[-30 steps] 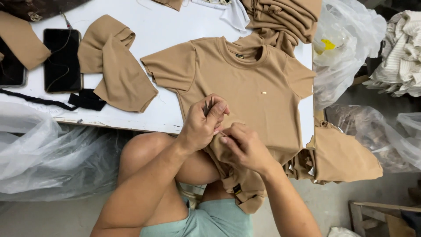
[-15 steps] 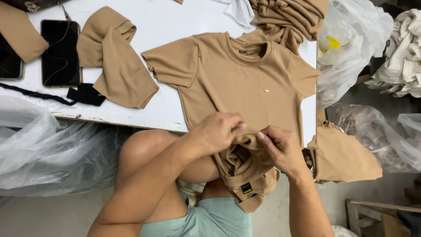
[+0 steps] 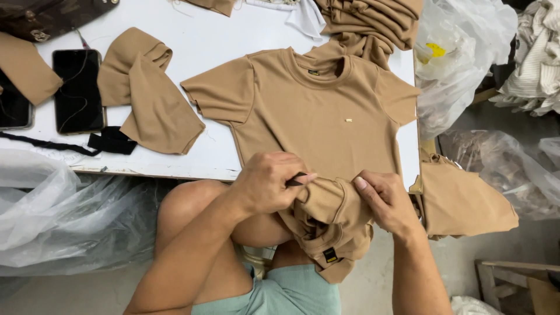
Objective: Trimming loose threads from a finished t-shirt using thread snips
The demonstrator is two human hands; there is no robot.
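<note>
While spread flat on the white desk [image 3: 192, 52], hanging its hem over the near edge: tan T-shirt [image 3: 318, 111], soft ribbed knit, short sleeves, small dark neck label. Bunching that hem above the knees: left hand [image 3: 271, 182], fingers closed on the cloth and on a thin dark tool, kind unclear; right hand [image 3: 388, 201], fingers curled, pinching the gathered fold. Lying beside: loose tan fabric pieces [image 3: 146, 93], two black phones [image 3: 79, 90], stacked tan shirts [image 3: 373, 20]. Holding pale folded cloth at right: crinkled clear plastic bags [image 3: 461, 52].
</note>
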